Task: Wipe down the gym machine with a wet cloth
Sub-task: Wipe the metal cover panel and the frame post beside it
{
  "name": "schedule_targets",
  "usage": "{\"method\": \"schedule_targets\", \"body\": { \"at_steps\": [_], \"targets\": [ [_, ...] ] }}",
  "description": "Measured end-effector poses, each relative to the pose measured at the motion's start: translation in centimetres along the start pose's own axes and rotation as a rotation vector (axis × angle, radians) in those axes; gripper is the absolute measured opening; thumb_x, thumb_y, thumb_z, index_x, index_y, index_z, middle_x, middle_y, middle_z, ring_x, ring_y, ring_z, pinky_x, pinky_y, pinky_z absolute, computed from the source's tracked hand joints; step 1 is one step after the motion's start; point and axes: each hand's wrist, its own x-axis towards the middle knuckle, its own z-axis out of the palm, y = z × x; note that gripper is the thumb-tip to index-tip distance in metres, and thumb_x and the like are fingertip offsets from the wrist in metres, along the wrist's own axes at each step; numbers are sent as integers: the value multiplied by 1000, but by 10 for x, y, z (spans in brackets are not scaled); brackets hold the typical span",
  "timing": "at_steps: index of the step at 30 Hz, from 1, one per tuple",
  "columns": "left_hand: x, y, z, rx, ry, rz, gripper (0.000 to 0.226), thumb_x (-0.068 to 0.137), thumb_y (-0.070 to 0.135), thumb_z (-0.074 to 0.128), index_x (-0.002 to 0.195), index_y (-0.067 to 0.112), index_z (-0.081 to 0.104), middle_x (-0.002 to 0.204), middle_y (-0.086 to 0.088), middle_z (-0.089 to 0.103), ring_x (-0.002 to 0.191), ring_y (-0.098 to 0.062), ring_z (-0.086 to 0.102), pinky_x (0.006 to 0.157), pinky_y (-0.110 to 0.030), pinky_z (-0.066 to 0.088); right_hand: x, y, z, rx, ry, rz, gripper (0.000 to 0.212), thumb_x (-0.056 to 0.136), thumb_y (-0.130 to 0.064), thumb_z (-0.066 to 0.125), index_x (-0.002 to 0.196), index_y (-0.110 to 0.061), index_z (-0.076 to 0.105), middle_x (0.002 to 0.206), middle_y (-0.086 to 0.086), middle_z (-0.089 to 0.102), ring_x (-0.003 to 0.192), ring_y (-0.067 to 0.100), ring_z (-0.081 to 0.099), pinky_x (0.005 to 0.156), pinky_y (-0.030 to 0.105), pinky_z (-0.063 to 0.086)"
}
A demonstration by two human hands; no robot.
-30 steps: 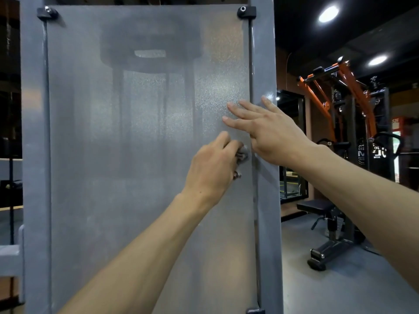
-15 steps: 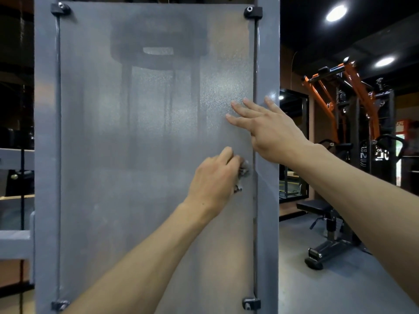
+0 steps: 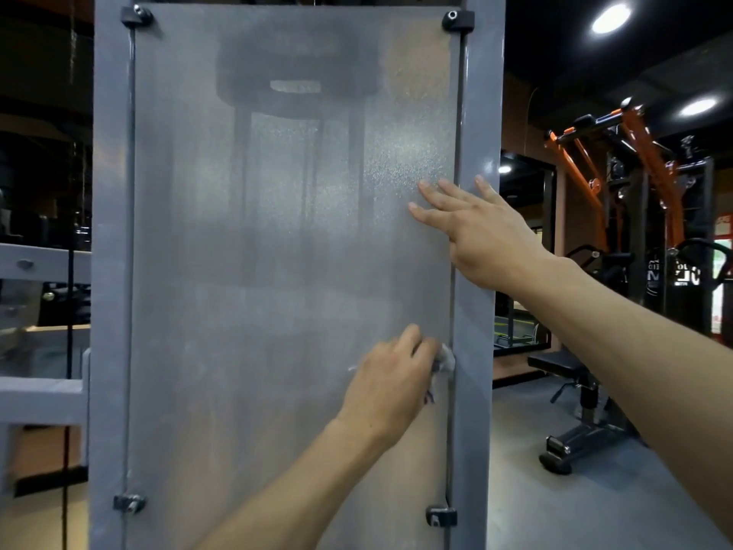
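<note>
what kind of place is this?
Almost certainly a commercial gym: an orange-framed weight machine and an adjustable bench stand behind, and a frosted guard panel on a grey machine frame fills the foreground.

The cloth (image 3: 445,361) is mostly hidden under the left hand (image 3: 390,385); perhaps crumpled.

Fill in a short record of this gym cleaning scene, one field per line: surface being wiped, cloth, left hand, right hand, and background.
Surface: frosted grey panel of a gym machine, held in a grey metal frame by black corner clips.
Cloth: small crumpled cloth, at the panel's right edge.
Left hand: left hand grips the cloth against the panel.
Right hand: right hand rests flat, fingers straight, across the panel's right edge.
Background: orange-and-black machine and a bench on the grey floor.
</note>
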Motion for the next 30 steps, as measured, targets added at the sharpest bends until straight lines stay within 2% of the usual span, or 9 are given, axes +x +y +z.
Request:
{"method": "schedule_targets", "body": {
  "at_steps": [3,7,13,17,21,23,26,28,30],
  "targets": [
    [45,-9,-17,-38,119,-124,31,70,8,86,93,10,65,86,-12,55,54,-39,55,45,-39,41,-2,-1,-3,-12,-21,-6,81,93,3,45,162,-31,18,172,-3,2,158,17,0,127,47,-6],
    [79,-22,-32,-22,180,-172,18,86,6,68,104,7,64,96,-14,54,65,-44,58,56,-52,51,-4,-4,-3,-20,-37,-10,79,95,-1,46,163,-29,16,172,-2,0,158,18,-1,127,46,-5],
    [10,2,-2,-11,19,-100,38,63,11,90,93,12,67,84,-8,54,56,-33,55,49,-35,38,-9,-10,6,44,-10,8,80,93,6,41,162,-27,20,172,1,2,159,20,0,127,41,-5],
    [-23,11,10,90,-91,-36,52,49,26,98,91,22,69,80,3,54,55,-18,49,60,-27,16,-15,-8,12,109,5,-1,82,91,9,42,161,-29,25,171,-1,7,158,17,3,126,39,-4],
    [-20,8,7,142,-90,35,57,42,34,99,89,25,68,80,5,56,54,-17,52,56,-29,22,-21,-7,11,222,45,14,75,91,11,41,155,-26,40,168,-3,24,156,14,17,127,35,1],
    [-12,4,4,106,-79,36,57,42,33,100,89,24,68,80,3,58,54,-20,56,51,-28,33,-32,-9,7,317,143,44,64,93,9,43,148,-22,53,158,-1,45,148,17,36,125,36,19],
    [6,-2,-9,-14,54,-134,33,68,22,90,90,16,66,85,-5,60,60,-32,59,54,-34,44,-64,-23,5,395,327,164,35,98,-4,50,124,-18,68,122,-2,69,111,17,60,95,35,49],
    [17,-4,-19,-159,77,-278,10,89,19,71,96,15,64,94,-7,61,79,-37,61,65,-43,47,-88,-41,10,467,264,292,15,99,-19,56,104,-22,69,94,-9,69,84,7,62,76,34,55],
    [20,-2,-23,-285,107,-390,8,91,21,67,99,18,67,96,-4,66,88,-29,63,74,-41,49,-107,-60,20,561,87,396,10,96,-33,63,90,-27,67,81,-13,66,74,2,61,71,35,57]
  ]
}}
